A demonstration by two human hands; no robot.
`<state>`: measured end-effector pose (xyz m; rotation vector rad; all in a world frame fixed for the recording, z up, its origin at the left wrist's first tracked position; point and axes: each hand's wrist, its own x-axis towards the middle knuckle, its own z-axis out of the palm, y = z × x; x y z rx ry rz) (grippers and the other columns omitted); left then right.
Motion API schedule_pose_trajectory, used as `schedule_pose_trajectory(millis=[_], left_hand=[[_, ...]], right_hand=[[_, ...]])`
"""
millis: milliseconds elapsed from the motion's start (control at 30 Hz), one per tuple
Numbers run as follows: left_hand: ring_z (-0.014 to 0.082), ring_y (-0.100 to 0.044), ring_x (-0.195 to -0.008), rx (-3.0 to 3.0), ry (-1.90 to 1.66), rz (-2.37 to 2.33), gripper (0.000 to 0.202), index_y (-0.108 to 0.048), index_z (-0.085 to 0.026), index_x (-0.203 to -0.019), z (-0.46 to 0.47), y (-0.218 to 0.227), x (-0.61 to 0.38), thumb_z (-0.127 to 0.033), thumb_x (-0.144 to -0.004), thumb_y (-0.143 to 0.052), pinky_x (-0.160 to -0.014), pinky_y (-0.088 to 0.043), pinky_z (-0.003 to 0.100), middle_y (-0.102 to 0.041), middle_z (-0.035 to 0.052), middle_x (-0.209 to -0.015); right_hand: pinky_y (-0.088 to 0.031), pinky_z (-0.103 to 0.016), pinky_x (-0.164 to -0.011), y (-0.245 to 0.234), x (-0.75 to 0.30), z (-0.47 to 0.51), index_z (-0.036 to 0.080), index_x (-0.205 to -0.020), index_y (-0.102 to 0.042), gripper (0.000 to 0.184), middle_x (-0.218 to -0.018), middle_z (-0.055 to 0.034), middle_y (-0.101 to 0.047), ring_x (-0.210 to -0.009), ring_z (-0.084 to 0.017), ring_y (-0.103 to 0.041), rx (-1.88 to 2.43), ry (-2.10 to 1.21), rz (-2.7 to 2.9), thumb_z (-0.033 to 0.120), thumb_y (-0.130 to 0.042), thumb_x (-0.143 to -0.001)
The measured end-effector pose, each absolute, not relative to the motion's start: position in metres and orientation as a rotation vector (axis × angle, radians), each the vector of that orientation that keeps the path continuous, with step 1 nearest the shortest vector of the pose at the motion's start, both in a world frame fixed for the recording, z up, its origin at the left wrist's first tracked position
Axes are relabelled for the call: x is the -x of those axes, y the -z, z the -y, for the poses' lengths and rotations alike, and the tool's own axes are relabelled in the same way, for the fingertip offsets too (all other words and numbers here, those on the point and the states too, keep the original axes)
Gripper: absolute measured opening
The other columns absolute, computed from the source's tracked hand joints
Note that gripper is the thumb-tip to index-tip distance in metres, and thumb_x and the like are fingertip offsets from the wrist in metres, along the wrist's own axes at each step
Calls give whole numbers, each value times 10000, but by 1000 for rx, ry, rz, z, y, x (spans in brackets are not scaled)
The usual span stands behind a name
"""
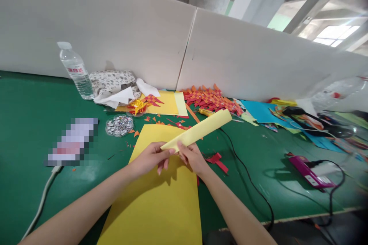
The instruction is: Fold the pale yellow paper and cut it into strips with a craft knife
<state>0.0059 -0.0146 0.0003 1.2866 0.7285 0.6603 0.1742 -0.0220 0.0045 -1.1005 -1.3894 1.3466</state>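
Both my hands grip a folded strip of pale yellow paper (202, 127), tilted up toward the right. My left hand (153, 157) pinches its lower left end between thumb and fingers. Close beside it, my right hand (191, 157) has its thumb pressed on the paper's face, with the other fingers behind. Beneath the hands lies a large yellow sheet (161, 206), reaching toward the near table edge. A red paper scrap (218, 162) rests on the green table right of my right hand.
At the back are a water bottle (75, 71), a dish of googly eyes (119, 125), woven red and orange paper fish (212, 98) and blue paper sheets (258, 111). A phone (73, 141) lies left. A magenta power strip (310, 172) with a black cord (247, 176) sits right.
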Motion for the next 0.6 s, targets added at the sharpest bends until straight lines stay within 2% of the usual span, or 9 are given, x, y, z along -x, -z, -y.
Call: schedule_pose_trajectory(millis=[100, 233, 400, 500, 600], left_hand=[[50, -441, -311, -1254, -638, -713, 378, -595, -108, -894, 16, -3, -6, -478, -815, -575, -342, -352, 159, -547, -43, -462], [51, -435, -301, -1230, -636, -705, 380, -600, -106, -881, 16, -6, -6, -477, -799, -597, -334, -353, 158, -552, -39, -448], [77, -476, -315, -1192, -566, -669, 374, -636, -95, -911, 16, -7, -4, -451, -802, -603, -344, -384, 179, -574, -17, -445], [125, -576, -403, -1168, -498, -657, 343, -655, -88, -888, 17, -6, -2, -407, -762, -659, -429, -470, 228, -637, 29, -512], [165, -661, -582, -1113, -424, -644, 307, -661, -92, -842, 21, -7, -3, -360, -705, -723, -590, -522, 271, -700, 76, -683]], right_hand=[[-152, -220, -350, -3, -176, 19, 209, -431, -314, 586, -344, 87, -253, -326, -49, -224, 1081, -1255, 1268, 634, -537, -767], [-138, -214, -329, -7, -175, 18, 223, -443, -283, 622, -346, 100, -202, -311, -48, -201, 1095, -1246, 1200, 741, -528, -682], [-128, -238, -333, -9, -179, 14, 234, -387, -228, 662, -329, 76, -185, -314, -56, -192, 1148, -1122, 1124, 760, -465, -712], [-111, -246, -327, -4, -180, 15, 244, -404, -211, 650, -335, 82, -169, -310, -55, -168, 1190, -1169, 1171, 754, -469, -713], [-136, -230, -325, 1, -177, 22, 218, -400, -316, 622, -325, 65, -272, -306, -59, -244, 1193, -1303, 1356, 703, -479, -755]])
